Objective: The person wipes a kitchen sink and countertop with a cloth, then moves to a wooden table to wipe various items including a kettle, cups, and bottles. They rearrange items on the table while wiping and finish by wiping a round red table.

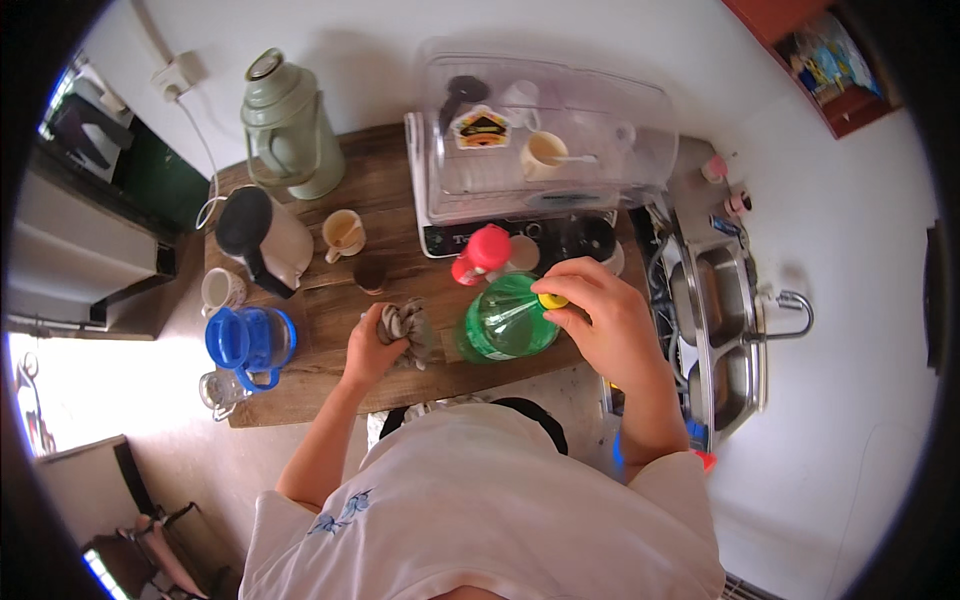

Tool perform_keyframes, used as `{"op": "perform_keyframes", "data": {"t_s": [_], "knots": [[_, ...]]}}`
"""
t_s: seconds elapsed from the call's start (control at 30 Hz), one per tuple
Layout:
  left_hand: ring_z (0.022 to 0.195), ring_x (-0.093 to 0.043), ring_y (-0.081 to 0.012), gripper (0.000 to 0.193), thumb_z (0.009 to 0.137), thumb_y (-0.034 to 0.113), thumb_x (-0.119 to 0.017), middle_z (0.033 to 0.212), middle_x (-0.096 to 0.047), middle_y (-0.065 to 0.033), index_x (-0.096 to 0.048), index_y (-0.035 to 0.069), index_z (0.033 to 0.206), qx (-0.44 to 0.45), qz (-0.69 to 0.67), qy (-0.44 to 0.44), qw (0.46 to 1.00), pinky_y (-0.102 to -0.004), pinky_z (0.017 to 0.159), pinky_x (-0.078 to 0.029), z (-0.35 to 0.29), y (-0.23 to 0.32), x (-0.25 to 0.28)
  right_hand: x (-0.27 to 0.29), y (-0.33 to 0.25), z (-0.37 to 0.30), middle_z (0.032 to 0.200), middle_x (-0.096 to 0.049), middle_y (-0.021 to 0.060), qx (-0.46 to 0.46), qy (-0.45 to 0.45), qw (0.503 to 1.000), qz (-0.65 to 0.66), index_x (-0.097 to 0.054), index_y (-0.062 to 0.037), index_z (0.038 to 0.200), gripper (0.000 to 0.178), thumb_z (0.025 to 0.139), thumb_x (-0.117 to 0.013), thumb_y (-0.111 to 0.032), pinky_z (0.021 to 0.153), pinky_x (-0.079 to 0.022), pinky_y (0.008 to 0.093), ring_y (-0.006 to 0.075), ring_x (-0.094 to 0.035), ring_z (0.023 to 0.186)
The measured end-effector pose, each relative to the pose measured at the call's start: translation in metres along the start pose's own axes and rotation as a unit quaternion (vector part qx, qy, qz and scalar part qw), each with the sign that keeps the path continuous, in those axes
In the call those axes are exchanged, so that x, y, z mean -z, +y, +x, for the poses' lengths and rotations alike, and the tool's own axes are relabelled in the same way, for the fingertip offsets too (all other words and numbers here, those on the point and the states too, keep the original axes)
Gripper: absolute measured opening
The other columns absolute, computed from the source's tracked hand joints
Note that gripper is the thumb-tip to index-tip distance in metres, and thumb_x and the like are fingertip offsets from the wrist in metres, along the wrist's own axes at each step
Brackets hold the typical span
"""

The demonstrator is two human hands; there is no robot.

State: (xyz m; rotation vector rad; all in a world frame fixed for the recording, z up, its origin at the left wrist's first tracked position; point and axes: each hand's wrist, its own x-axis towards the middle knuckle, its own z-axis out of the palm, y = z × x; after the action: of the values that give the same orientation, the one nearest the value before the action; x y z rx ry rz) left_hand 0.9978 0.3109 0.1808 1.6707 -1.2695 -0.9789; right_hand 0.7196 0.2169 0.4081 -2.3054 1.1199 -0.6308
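Note:
My right hand point(608, 318) is closed, with thumb and fingers pinching the yellow cap point(552, 300) of a large green plastic bottle point(508, 322). The bottle is at the table's near edge, its cap toward my right hand. A crumpled grey cloth point(408, 328) is bunched in my left hand point(368, 352), which is closed around it just above the wooden table. A red-capped container point(482, 252) stands right behind the green bottle. Near the cloth, on its far left side, is a small dark cup point(370, 277).
On the left of the wooden table point(330, 385) are a kettle point(285, 240), mugs point(344, 235), a blue-lidded jug point(262, 340) and a pale green thermos point(300, 135). A clear-covered dish rack point(540, 130) occupies the back. To the right is a steel double sink point(722, 330).

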Motion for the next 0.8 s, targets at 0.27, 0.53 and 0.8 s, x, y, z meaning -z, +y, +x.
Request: {"op": "perform_keyframes", "data": {"t_s": [0.27, 0.53, 0.8], "knots": [[0.106, -0.061, -0.0383, 0.058, 0.069, 0.011, -0.078, 0.111, -0.064, -0.0191, -0.055, 0.005, 0.123, -0.013, 0.050, -0.055, 0.997, -0.0421, 0.091, -0.049, 0.002, 0.021, -0.071, -0.006, 0.097, -0.067, 0.104, -0.060, 0.0095, -0.137, 0.081, 0.987, -0.037, -0.067, -0.0077, 0.104, 0.033, 0.074, -0.074, 0.005, 0.079, -0.051, 0.0365, 0.0289, -0.062, 0.096], [0.099, -0.064, -0.0263, 0.046, 0.079, 0.011, -0.073, 0.104, -0.066, -0.0156, -0.055, 0.003, 0.120, 0.049, -0.055, 0.026, 0.997, -0.0355, 0.088, -0.050, -0.002, 0.003, -0.049, -0.011, 0.127, -0.079, 0.126, -0.057, 0.0120, -0.142, 0.113, 0.979, -0.096, -0.064, -0.0107, 0.124, 0.043, 0.083, -0.072, -0.002, 0.092, -0.050, 0.0346, 0.0289, -0.058, 0.116], [0.102, -0.059, -0.0137, 0.041, 0.086, 0.006, -0.069, 0.110, -0.062, -0.0047, -0.052, 0.003, 0.123, 0.158, -0.349, 0.075, 0.921, -0.0290, 0.088, -0.050, 0.019, 0.007, -0.024, -0.020, 0.113, -0.056, 0.119, -0.061, 0.0142, -0.108, 0.275, 0.942, -0.161, -0.065, -0.0055, 0.118, 0.034, 0.085, -0.073, -0.005, 0.094, -0.048, 0.0394, 0.0301, -0.060, 0.109]]}}
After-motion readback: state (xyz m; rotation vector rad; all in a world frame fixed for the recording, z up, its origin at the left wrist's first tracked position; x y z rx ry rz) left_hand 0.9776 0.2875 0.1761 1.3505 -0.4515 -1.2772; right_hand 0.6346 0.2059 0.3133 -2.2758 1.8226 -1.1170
